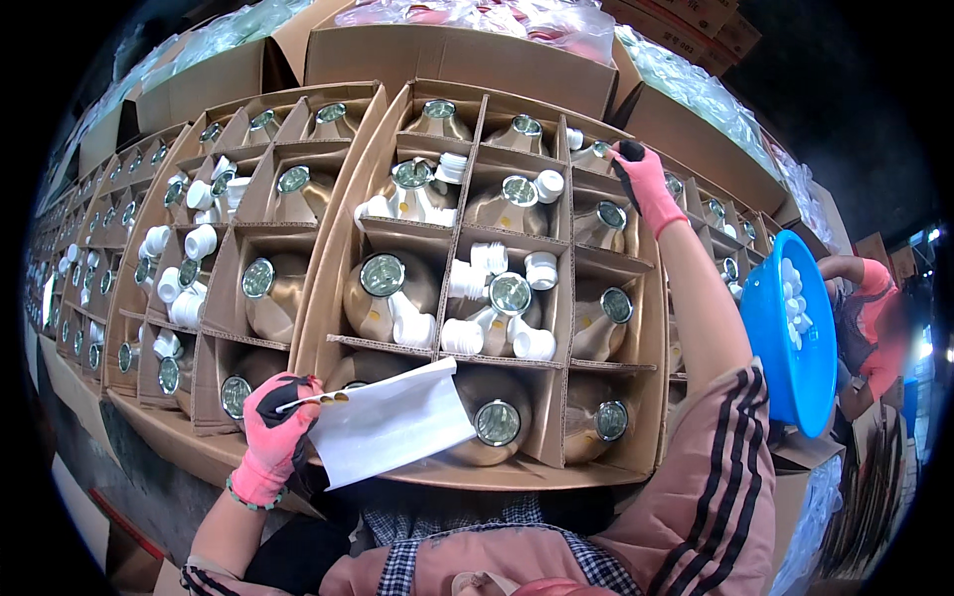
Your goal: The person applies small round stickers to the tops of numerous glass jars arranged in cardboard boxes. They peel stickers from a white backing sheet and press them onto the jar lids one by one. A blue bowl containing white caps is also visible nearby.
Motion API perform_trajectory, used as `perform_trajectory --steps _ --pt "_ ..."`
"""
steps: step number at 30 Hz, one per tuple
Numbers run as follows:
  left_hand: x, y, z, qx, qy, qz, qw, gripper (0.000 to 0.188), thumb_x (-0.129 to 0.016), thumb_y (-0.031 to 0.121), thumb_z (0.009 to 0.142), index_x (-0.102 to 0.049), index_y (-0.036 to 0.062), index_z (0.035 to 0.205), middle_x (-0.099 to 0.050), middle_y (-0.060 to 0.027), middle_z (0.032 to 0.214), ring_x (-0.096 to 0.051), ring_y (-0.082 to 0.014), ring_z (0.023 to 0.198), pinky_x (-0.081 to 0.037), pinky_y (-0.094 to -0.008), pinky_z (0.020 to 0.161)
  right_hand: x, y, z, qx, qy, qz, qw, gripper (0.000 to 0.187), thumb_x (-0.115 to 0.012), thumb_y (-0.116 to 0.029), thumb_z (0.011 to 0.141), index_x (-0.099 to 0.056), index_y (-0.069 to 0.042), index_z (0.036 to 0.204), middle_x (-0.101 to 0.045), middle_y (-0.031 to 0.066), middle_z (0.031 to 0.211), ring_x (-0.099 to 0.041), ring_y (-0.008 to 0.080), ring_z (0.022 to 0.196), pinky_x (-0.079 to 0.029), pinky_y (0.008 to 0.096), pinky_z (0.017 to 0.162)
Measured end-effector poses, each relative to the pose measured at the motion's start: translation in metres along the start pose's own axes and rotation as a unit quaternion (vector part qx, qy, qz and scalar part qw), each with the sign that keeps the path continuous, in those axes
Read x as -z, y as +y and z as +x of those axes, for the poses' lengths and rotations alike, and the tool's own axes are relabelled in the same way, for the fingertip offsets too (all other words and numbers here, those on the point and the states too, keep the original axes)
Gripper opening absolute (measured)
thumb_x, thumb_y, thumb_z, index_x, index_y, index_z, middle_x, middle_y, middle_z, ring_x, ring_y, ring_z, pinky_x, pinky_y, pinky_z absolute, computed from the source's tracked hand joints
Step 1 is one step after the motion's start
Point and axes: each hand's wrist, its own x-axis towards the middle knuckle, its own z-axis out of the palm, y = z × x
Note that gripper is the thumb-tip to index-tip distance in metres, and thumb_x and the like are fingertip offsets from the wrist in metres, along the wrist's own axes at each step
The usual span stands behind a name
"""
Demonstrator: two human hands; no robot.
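My left hand (pixel 270 429), in a pink and black glove, grips a white sheet of paper (pixel 393 422) by its left edge. Small gold round spots show beside my fingers. The sheet hangs over the near row of a divided cardboard box (pixel 477 477) and partly hides a flask there. Gold-toned glass flasks (pixel 497 422) with round open mouths stand in the compartments, some with small yellow dots. My right hand (pixel 651 187), gloved alike, reaches to the far right, its fingers drawn together beside a flask (pixel 594 156). Whatever they hold is hidden.
White plastic stoppers (pixel 462 336) lie among the flasks. A blue basin (pixel 770 348) holding small white pieces stands at the right, near another person's pink sleeve (pixel 874 318). Similar boxes (pixel 189 397) line the left. Behind are cartons (pixel 457 58) with clear plastic bags.
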Motion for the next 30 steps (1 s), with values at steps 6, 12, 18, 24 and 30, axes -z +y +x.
perform_trajectory --steps 6,12,18,24,30 --pt "-0.001 0.0 0.002 0.003 -0.009 -0.004 1.0 0.011 -0.063 0.007 0.066 -0.058 -0.0026 0.068 -0.056 -0.0077 0.068 -0.054 -0.0186 0.067 -0.043 -0.0352 0.079 0.001 0.029 0.043 0.021 -0.006 -0.466 0.885 0.028 -0.066 -0.031 0.066 -0.064 -0.013 0.087 -0.044 0.0102 0.117 -0.041 0.0325 0.107 -0.036 0.0406 0.091" --pt "-0.001 0.004 0.003 0.015 -0.024 -0.006 1.0 0.007 -0.062 0.003 0.063 -0.057 -0.0011 0.065 -0.055 -0.0082 0.067 -0.055 -0.0206 0.068 -0.043 -0.037 0.079 -0.01 0.025 0.056 0.029 -0.113 -0.576 0.809 0.031 -0.067 -0.032 0.065 -0.064 -0.012 0.09 -0.043 0.0072 0.12 -0.036 0.0338 0.115 -0.033 0.0431 0.094" --pt "-0.006 0.004 0.012 0.024 -0.043 -0.008 0.999 0.009 -0.063 0.005 0.063 -0.056 -0.0002 0.062 -0.055 -0.0073 0.066 -0.054 -0.0202 0.068 -0.043 -0.0366 0.078 -0.008 0.033 0.074 0.078 -0.146 -0.638 0.752 0.035 -0.067 -0.031 0.066 -0.063 -0.01 0.094 -0.035 0.0094 0.131 -0.027 0.0358 0.123 -0.027 0.0488 0.098" --pt "-0.002 0.005 -0.005 0.069 0.027 -0.031 0.997 0.011 -0.065 0.01 0.066 -0.06 0.0016 0.071 -0.058 -0.0076 0.069 -0.057 -0.0201 0.072 -0.043 -0.0328 0.079 -0.042 0.007 0.075 0.151 -0.19 -0.709 0.662 0.036 -0.058 -0.017 0.07 -0.059 -0.006 0.104 -0.036 0.0118 0.131 -0.031 0.0349 0.121 -0.029 0.0452 0.098" --pt "0.001 0.007 0.001 0.098 -0.021 -0.064 0.993 0.015 -0.068 0.008 0.07 -0.061 0.0024 0.082 -0.058 -0.0017 0.079 -0.054 -0.0081 0.071 -0.045 -0.0224 0.063 -0.013 0.056 0.089 0.243 -0.123 -0.654 0.706 0.024 -0.059 -0.008 0.064 -0.061 -0.001 0.087 -0.041 0.0152 0.127 -0.034 0.0334 0.119 -0.029 0.0419 0.098"
